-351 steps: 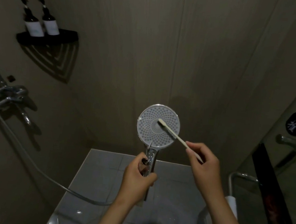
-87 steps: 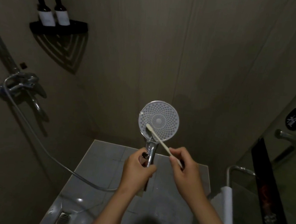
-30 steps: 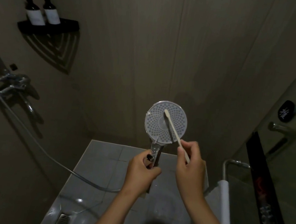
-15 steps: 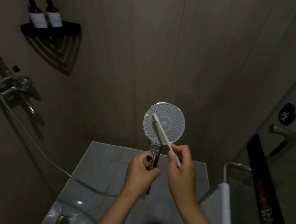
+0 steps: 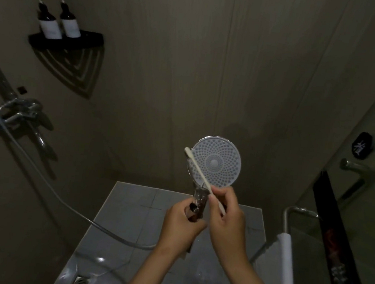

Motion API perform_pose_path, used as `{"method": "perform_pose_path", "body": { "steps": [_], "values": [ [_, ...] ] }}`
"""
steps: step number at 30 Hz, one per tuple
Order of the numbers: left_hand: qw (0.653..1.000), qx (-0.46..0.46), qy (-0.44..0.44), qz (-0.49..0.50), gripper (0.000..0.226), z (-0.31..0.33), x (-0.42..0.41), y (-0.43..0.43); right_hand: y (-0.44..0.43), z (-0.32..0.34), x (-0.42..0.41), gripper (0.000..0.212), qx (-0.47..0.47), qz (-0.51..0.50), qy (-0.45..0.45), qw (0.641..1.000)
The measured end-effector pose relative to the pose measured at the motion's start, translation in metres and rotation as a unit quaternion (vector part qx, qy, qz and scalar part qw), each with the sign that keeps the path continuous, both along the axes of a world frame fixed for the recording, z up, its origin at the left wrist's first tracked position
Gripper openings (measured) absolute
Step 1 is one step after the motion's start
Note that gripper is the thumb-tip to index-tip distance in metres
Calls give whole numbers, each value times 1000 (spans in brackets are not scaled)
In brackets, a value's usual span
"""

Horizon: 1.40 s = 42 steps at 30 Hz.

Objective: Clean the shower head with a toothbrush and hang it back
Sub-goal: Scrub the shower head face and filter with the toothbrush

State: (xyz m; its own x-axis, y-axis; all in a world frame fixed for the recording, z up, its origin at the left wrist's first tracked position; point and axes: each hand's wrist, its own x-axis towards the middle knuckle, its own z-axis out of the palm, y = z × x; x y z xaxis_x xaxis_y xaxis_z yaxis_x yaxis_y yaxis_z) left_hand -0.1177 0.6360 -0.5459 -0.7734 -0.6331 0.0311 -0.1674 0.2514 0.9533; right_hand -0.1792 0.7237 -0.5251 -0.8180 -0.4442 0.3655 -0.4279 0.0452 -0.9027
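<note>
Upper left, a black corner shelf [image 5: 87, 40] carrying two dark bottles [image 5: 49, 24], in the centre our left hand [image 5: 180, 227] with fingers curled round the shower head [image 5: 221, 165] handle, our right hand [image 5: 227, 224] with fingers pinching the toothbrush [image 5: 198, 169], its tip at the head's left rim, grey tiled floor [image 5: 129, 216] below

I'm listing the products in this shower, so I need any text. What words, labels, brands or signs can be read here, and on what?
Nothing here reads clearly.
White labels on the two bottles on the corner shelf: print too small to read.
White mark on the black oval tag at the right: blurred, unreadable.
Pale lettering low on the dark strip at the right: too blurred to read.
On the shower head and toothbrush: no lettering visible.
</note>
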Motion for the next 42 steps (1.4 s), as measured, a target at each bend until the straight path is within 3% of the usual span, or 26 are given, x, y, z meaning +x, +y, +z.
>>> {"method": "perform_pose_path", "body": {
  "steps": [6, 14, 20, 23, 26, 33, 42],
  "values": [
    [999, -25, -23, 28, 15, -2, 1, -1, 7, -3, -17, 11, -16, -53, -5, 998],
    [999, -30, 0, 10, 13, -3, 2, 0, 1, -13, -5, 13, 64, 49, -15, 997],
    [999, -27, -2, 31, 16, -5, -2, -3, 8, -3, -18, 21, -29, 13, -18, 999],
    [999, -26, -6, 28, 14, -8, -3, -3, 12, 1, -30, 13, -42, -29, -8, 999],
    [999, -36, -11, 27, 15, -9, -4, -3, 11, -1, -35, 11, -25, -41, -8, 999],
    [1000, -19, -6, -3, 11, -3, -9, 1, 0, -8, -20, 10, 58, 41, -3, 997],
    [1000, -5, -10, 9, 23, 2, -10, 0, 6, 2, -50, 9, 39, 1, 27, 999]
  ]
}}
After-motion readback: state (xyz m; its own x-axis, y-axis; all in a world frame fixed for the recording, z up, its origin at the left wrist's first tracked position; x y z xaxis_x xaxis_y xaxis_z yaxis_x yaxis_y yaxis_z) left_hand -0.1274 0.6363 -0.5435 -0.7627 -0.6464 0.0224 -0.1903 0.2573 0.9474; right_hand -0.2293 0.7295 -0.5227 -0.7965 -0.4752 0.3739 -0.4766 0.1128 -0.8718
